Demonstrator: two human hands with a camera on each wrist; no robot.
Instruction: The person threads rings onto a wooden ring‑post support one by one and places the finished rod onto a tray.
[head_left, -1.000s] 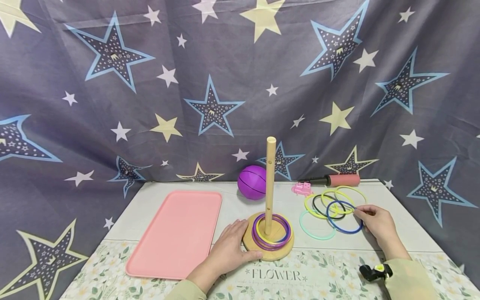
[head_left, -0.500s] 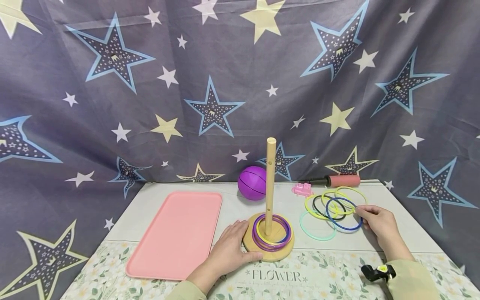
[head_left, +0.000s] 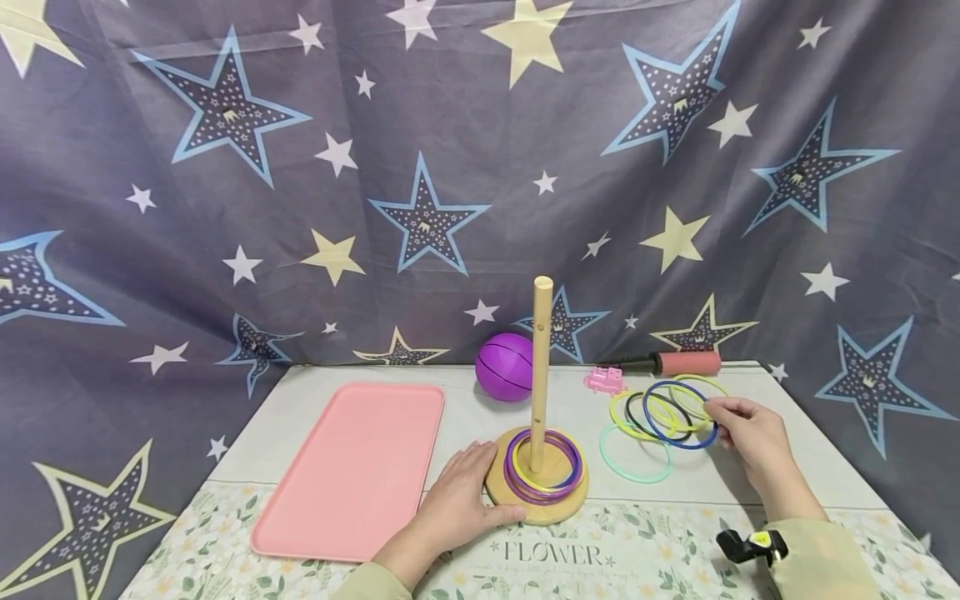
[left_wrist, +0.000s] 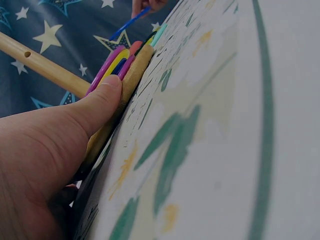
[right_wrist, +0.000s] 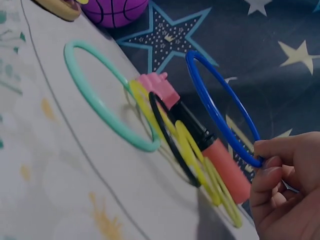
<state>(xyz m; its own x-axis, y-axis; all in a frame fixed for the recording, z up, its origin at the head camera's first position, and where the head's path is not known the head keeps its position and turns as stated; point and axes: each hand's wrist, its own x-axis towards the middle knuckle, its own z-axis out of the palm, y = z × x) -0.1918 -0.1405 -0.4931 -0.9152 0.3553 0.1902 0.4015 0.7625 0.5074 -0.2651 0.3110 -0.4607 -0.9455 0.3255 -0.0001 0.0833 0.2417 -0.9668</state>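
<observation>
In my right hand [head_left: 757, 440] I pinch a blue ring [right_wrist: 210, 110] between thumb and fingertips, raised and tilted over the other rings. Beneath it lie several yellow-green rings, a black ring [right_wrist: 171, 142] and a mint-green ring [right_wrist: 97, 107], partly overlapping. My left hand [head_left: 457, 492] holds the round base [head_left: 558, 511] of a wooden ring-toss stand, thumb at its front and fingers along its left side. From that base rises an upright post [head_left: 540, 375]. Purple, yellow and blue rings [head_left: 543, 500] lie around its foot. The left wrist view shows the left thumb [left_wrist: 102, 100] against the base.
A pink tray [head_left: 348, 475] lies left of the stand. Behind the post sits a purple ball [head_left: 502, 368]. At the back right are a small pink toy [head_left: 606, 381] and a red-and-black pump [head_left: 686, 362]. A star-patterned curtain [head_left: 420, 100] hangs behind the table.
My right hand has lifted the blue ring off the pile and moved slightly left and up, the ring now tilted more upright. The left hand stays on the base.
</observation>
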